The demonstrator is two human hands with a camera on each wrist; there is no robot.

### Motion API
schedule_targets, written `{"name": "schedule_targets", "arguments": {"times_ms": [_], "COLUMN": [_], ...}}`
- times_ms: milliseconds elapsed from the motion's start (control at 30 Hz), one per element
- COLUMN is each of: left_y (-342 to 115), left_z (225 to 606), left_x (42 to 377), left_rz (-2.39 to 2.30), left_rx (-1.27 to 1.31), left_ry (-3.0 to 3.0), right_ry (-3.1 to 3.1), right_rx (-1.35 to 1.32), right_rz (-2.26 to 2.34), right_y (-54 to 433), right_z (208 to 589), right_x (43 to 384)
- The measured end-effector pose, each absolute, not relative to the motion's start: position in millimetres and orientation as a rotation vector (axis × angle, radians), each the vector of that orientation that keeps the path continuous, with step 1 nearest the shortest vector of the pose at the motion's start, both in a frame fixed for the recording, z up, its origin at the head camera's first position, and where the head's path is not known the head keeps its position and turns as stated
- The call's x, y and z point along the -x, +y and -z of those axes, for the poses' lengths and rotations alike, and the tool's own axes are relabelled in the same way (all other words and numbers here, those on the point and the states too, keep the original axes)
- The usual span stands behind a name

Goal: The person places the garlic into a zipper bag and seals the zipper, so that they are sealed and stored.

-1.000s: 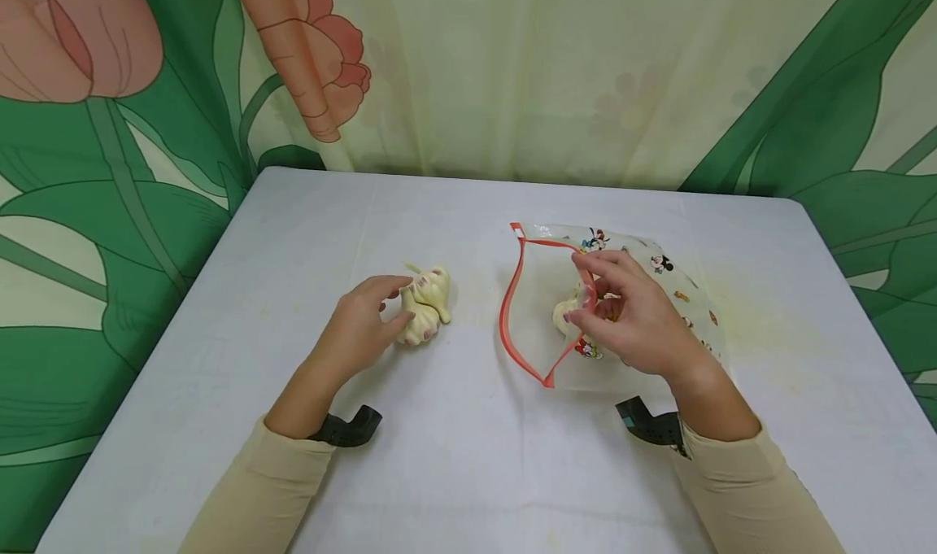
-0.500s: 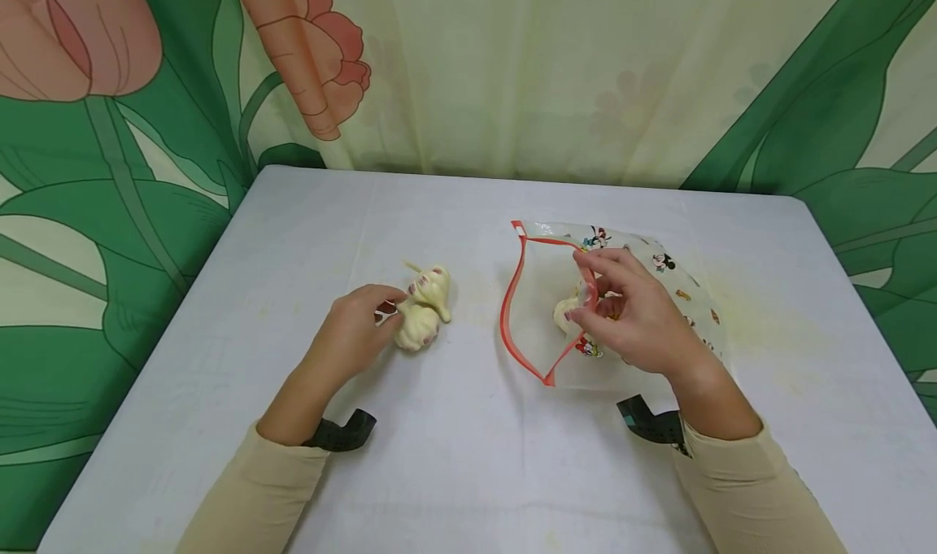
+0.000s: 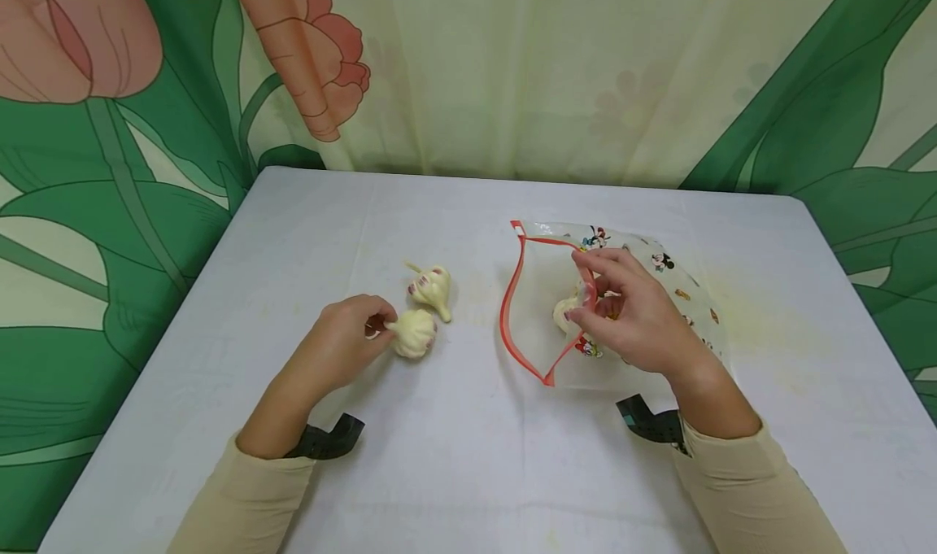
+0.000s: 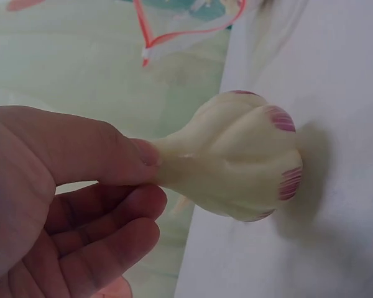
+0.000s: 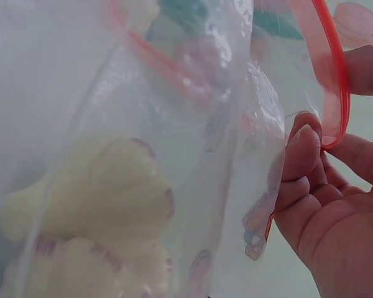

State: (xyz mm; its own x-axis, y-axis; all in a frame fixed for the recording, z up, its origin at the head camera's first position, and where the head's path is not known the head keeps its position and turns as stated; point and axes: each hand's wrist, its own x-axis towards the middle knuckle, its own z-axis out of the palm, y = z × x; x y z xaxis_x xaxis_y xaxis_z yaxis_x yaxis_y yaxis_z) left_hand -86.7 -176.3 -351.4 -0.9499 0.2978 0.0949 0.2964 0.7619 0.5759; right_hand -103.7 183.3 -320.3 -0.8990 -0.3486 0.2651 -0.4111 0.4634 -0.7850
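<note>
My left hand [image 3: 346,336] pinches a pale garlic bulb [image 3: 415,334] by its stem between thumb and fingers. In the left wrist view the garlic bulb [image 4: 236,155] shows purple streaks at its base, close over the tabletop. A second garlic bulb [image 3: 430,287] lies just behind it. On the right, my right hand [image 3: 633,314] holds the red rim of a clear zip bag [image 3: 507,326], whose mouth gapes toward the left. Through the plastic, garlic bulbs [image 5: 105,192] show inside the bag in the right wrist view.
A white-covered table [image 3: 468,456] carries everything. Behind it hangs a curtain [image 3: 512,74] printed with flowers and leaves. Small cartoon figures decorate the bag. Each wrist wears a black strap mount [image 3: 329,438].
My left hand has drawn toward the lower left, and the pinched garlic bulb has turned and parted from the one behind. The right hand and the bag stay put.
</note>
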Motion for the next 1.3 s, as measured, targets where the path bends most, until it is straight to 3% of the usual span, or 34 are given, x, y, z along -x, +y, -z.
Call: {"name": "schedule_targets", "arguments": {"times_ms": [700,1300], "left_y": [-162,-101], "left_z": [333,336], "left_x": [92,108], "left_rz": [-1.220,-1.401], "left_rx": [-0.736,-0.928], "left_ry": [3.026,2.973], "right_ry": [-2.642,-2.653], "right_rx": [-0.694,-0.686], "right_rz": [-1.393,-1.414], "right_y": [183,183], "right_z": [317,320], "right_x": [105,104]}}
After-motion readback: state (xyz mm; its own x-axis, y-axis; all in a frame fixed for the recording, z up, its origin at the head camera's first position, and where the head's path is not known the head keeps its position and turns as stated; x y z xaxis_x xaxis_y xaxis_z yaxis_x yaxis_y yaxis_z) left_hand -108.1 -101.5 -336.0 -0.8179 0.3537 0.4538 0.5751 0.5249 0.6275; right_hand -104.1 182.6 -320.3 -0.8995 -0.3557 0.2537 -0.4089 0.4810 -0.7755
